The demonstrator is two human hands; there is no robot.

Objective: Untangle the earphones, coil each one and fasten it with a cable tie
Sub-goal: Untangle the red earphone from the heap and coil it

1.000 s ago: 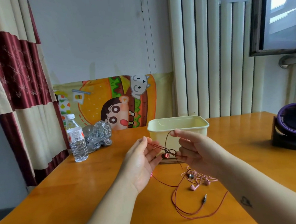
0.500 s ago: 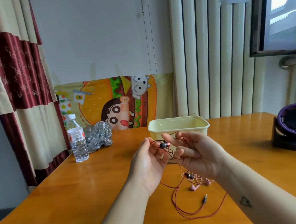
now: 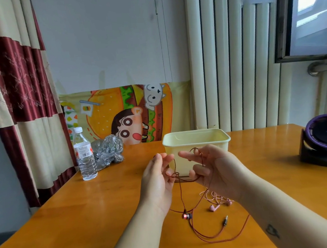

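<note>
**Picking at a knot (image 3: 175, 174) in the red earphones (image 3: 186, 216)**

Both hands are up over the counter (image 3: 68, 217). They are close together but not touching. The left hand (image 3: 159, 180) pinches the red cord with its fingertips. The right hand (image 3: 214, 168) has its fingers curled round the same cord, and one loop goes over a finger. The knot sits between the two hands. A red earbud dangles low below them. The rest of the cord lies in loops on the counter with its plug (image 3: 225, 220). The pink earphones (image 3: 215, 199) lie in a little pile on the counter, under the right wrist.

The water bottle (image 3: 84, 154) has a white label, but the words on it are too small to read. It has water in it and a white cap on top. The pale yellow box (image 3: 195, 141) stands open just behind the hands. I cannot tell what is in it. A scrunched clear bag (image 3: 108, 152) sits beside the bottle.
</note>
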